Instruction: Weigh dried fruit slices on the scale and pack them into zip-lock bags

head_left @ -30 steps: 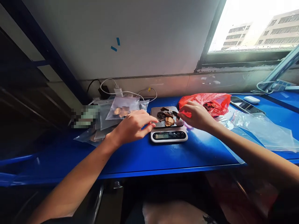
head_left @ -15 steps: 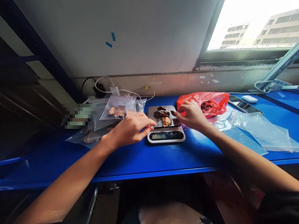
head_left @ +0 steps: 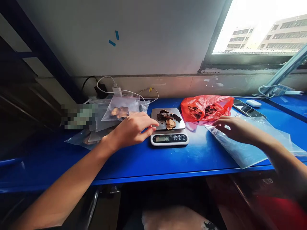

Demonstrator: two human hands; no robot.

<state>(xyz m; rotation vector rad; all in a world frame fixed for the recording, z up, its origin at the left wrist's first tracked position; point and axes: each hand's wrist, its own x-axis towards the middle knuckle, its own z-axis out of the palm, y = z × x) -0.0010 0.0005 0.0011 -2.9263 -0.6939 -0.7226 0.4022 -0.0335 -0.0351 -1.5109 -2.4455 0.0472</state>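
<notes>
Several dark brown dried slices [head_left: 164, 116] and one paler slice [head_left: 170, 124] lie on the metal plate of a white digital kitchen scale [head_left: 153, 139]. Its display shows digits that look like 10.0. My left hand [head_left: 137, 129] hovers at the scale's left edge, thumb and forefinger apart, holding nothing. Over on the right, my right hand [head_left: 231, 128] has its thumb and fingers closed on the edge of a clear plastic bag [head_left: 244, 153], partly hidden under the hand. Just behind that hand sits a red plastic bag [head_left: 192, 101] with more dark dried slices inside.
Filled clear bags [head_left: 107, 115] of dried slices are piled left of the scale. A phone [head_left: 249, 109] and a white earbud case [head_left: 253, 103] lie at the back right. A white charger [head_left: 117, 90] with cables stands against the wall. The blue table [head_left: 144, 163] ends at a front edge.
My right hand has left the scale plate, moved right and closed on the clear bag, which has shifted left and forward. A dark slice now rests at the plate's right side. My left hand has barely moved.
</notes>
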